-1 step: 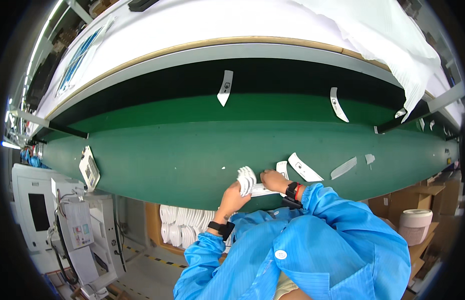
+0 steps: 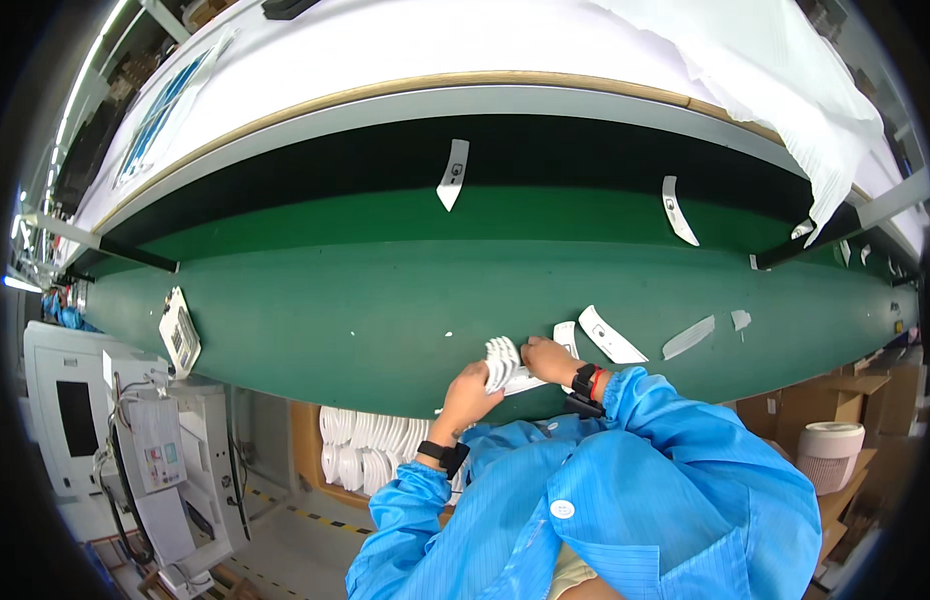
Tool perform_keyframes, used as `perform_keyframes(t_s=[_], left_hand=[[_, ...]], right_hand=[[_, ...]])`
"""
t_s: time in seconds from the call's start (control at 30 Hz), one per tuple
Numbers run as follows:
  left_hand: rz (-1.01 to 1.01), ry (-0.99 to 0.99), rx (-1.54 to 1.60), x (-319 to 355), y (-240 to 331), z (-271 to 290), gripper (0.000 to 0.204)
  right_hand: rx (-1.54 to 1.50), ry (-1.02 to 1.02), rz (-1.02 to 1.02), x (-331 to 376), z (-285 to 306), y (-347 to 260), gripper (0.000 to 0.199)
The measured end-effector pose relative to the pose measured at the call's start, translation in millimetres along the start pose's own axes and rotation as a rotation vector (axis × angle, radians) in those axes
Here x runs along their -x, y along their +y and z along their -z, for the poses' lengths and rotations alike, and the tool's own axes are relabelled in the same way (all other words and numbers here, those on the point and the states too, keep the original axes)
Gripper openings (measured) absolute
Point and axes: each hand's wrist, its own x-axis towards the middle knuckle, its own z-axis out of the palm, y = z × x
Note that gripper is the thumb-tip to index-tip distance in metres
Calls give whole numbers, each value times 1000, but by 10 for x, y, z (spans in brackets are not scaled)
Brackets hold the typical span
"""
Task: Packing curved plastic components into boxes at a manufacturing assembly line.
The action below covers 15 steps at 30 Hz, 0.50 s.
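Note:
Near the bench's front edge, my left hand (image 2: 469, 394) is closed around a small bundle of white curved plastic pieces (image 2: 501, 364), fanned side by side. Just to its right, my right hand (image 2: 551, 361) has its fingers bent together at the bundle's right side; what lies between the fingertips is hidden. Below both hands a white strip-like piece (image 2: 525, 381) lies on the green bench top (image 2: 315, 300), partly covered. Beyond my right wrist lie a curved white piece with a dark printed mark (image 2: 611, 336) and a shorter one (image 2: 565, 340).
A box of stacked white curved pieces (image 2: 370, 450) stands below the bench edge, left of my body. Torn translucent film (image 2: 689, 337) lies to the right. A white tray-like card (image 2: 180, 332) is at left, above a grey machine (image 2: 150, 440). Cartons (image 2: 830, 405) stand at right.
My left hand has shifted slightly right with the bundle, bringing it against my right hand's fingers. The right hand has barely moved.

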Motion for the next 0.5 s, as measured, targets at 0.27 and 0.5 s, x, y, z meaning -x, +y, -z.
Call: perform_keyframes(t_s=[0.27,0.5], left_hand=[[9,-141,-158,145,92,-189,58],[-137,-88,-168,64,9,-297,53]], right_hand=[[37,-50,-50,81,-10,-68,18],[-666,-204,-318,-153,264,144,29]])
